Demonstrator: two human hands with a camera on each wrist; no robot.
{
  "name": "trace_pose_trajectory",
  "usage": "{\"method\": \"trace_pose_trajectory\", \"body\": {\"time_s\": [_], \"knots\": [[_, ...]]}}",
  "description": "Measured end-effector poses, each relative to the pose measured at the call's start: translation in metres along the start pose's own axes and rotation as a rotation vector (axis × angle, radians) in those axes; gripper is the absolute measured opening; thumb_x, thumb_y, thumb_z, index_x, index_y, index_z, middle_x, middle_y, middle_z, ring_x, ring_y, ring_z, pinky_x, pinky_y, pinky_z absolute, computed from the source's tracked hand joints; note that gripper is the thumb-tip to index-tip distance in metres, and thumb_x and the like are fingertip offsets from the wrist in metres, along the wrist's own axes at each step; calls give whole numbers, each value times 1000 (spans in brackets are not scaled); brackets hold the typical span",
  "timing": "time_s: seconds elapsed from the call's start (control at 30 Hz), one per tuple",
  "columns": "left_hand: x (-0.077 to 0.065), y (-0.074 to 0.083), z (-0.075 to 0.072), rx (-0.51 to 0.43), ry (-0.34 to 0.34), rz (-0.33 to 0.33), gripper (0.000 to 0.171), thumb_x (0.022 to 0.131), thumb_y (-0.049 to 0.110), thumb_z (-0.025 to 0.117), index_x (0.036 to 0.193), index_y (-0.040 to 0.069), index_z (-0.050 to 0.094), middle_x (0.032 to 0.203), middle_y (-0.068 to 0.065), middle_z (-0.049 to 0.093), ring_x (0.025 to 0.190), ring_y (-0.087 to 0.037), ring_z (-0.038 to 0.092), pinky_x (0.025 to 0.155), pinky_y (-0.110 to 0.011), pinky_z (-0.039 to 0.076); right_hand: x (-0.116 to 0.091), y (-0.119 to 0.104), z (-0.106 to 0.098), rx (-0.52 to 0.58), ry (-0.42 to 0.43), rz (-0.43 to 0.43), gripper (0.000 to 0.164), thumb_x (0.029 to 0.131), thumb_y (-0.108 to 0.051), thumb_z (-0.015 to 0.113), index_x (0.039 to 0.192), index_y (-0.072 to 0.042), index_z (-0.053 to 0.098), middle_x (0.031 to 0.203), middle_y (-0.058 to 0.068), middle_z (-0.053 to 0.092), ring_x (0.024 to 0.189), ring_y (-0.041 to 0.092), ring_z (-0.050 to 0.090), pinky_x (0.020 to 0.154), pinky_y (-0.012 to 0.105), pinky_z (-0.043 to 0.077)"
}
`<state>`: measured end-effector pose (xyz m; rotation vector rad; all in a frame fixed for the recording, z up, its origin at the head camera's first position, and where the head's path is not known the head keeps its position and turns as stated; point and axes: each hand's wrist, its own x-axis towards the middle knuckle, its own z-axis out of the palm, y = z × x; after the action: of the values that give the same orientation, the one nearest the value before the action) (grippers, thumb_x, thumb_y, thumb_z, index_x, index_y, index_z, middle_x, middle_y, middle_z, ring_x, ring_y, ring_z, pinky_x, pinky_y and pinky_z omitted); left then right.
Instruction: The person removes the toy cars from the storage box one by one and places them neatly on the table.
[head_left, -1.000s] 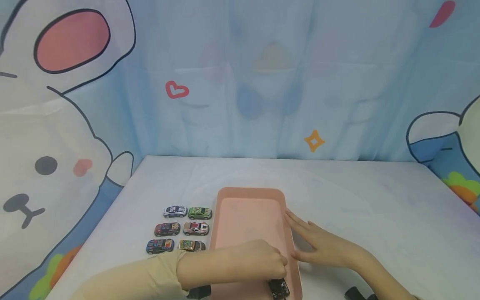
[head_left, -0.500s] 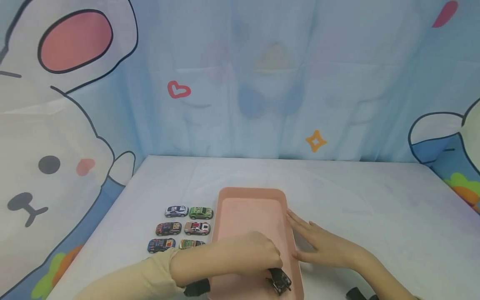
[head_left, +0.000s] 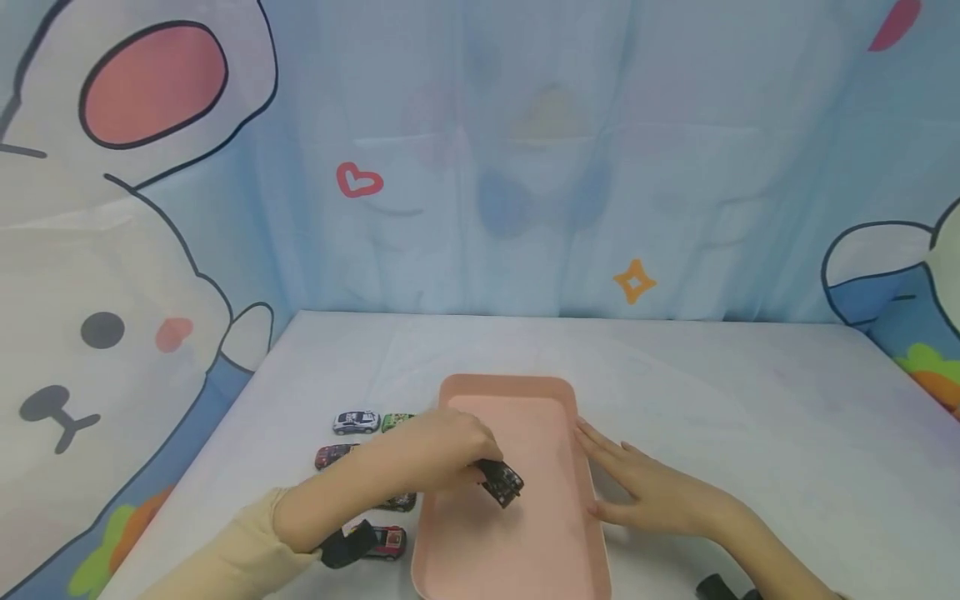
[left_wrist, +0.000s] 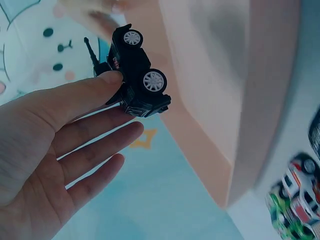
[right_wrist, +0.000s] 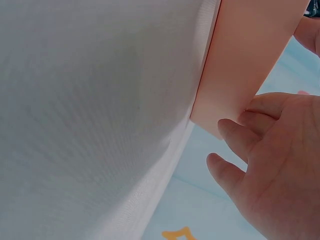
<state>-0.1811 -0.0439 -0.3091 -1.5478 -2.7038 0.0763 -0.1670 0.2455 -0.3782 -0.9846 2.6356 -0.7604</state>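
Observation:
My left hand [head_left: 450,450] pinches a black toy car [head_left: 501,482] above the middle of the pink tray [head_left: 510,382]. In the left wrist view, thumb and index finger hold the toy car [left_wrist: 131,65], which has silver-spoked wheels and a thin rod sticking out; the other fingers are extended. My right hand [head_left: 652,492] lies along the tray's right side with its fingers spread. The right wrist view has this hand [right_wrist: 280,155] at the tray's outer wall [right_wrist: 235,65]. No other object shows inside the tray.
Left of the tray stand several toy cars, among them a white-and-blue car [head_left: 356,422], a green car [head_left: 396,421] and a red-and-black car [head_left: 388,542]. My left forearm covers part of them. A printed curtain [head_left: 525,167] hangs behind the white table [head_left: 712,375].
My left hand has lifted the black toy car from the tray's near right part and carried it left and away from me. The right hand has stayed at the tray's side.

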Motion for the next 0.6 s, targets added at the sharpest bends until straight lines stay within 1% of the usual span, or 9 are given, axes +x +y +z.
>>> {"method": "trace_pose_trajectory", "body": {"time_s": [0.17, 0.3, 0.43, 0.5, 0.6], "knots": [[-17, -21, -2, -53, 45, -98, 11, 81, 17, 74, 92, 16, 73, 86, 9, 67, 79, -5, 61, 72, -21, 50, 0, 2, 0, 8, 9, -24, 78, 93, -42, 55, 147, 0, 19, 154, 16, 9, 133, 40, 22, 101, 67, 13], [-36, -38, -5, -95, 56, -201, 13, 81, 16, 73, 94, 14, 73, 86, 6, 68, 78, -9, 62, 74, -26, 51, 0, 3, 1, 5, 13, -41, 78, 93, -41, 55, 147, 1, 18, 153, 17, 9, 133, 40, 22, 101, 67, 13], [-61, -55, -6, -130, 52, -346, 17, 81, 17, 74, 96, 12, 73, 90, 3, 69, 85, -15, 63, 78, -32, 52, -1, 3, 1, -7, 17, -49, 78, 93, -41, 55, 147, 1, 18, 153, 17, 9, 132, 40, 23, 101, 67, 13], [-76, -63, -5, -131, 46, -412, 19, 80, 18, 75, 97, 10, 72, 92, 1, 69, 89, -18, 63, 79, -35, 52, -1, 3, 1, -11, 20, -54, 78, 93, -40, 55, 147, 1, 18, 153, 17, 9, 132, 40, 23, 101, 66, 14], [-99, -75, -1, -137, 34, -486, 20, 78, 16, 76, 96, 9, 72, 90, 0, 68, 88, -21, 63, 77, -36, 52, 0, 2, 1, -11, 21, -60, 77, 93, -40, 55, 147, 2, 18, 153, 18, 9, 132, 40, 23, 101, 67, 14]]}}
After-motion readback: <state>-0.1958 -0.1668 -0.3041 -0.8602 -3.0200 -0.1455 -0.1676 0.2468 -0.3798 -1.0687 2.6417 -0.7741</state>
